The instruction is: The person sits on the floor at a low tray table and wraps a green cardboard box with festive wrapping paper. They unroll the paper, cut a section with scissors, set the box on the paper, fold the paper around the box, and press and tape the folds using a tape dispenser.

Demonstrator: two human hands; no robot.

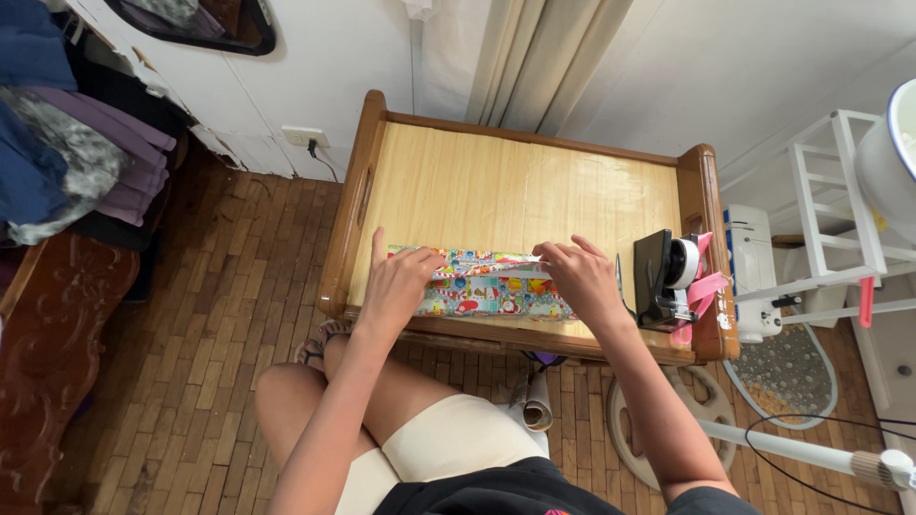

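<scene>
Both hands (396, 286) (577, 277) press the wrapped box (487, 291) on the table (515, 191).

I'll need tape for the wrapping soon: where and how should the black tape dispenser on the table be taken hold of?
Grip the tape dispenser across its black body at the left, upright end, coming from above with the right hand, probably. That hand is nearest, and the roll and pink parts crowd the dispenser's right side by the table rim.
</scene>
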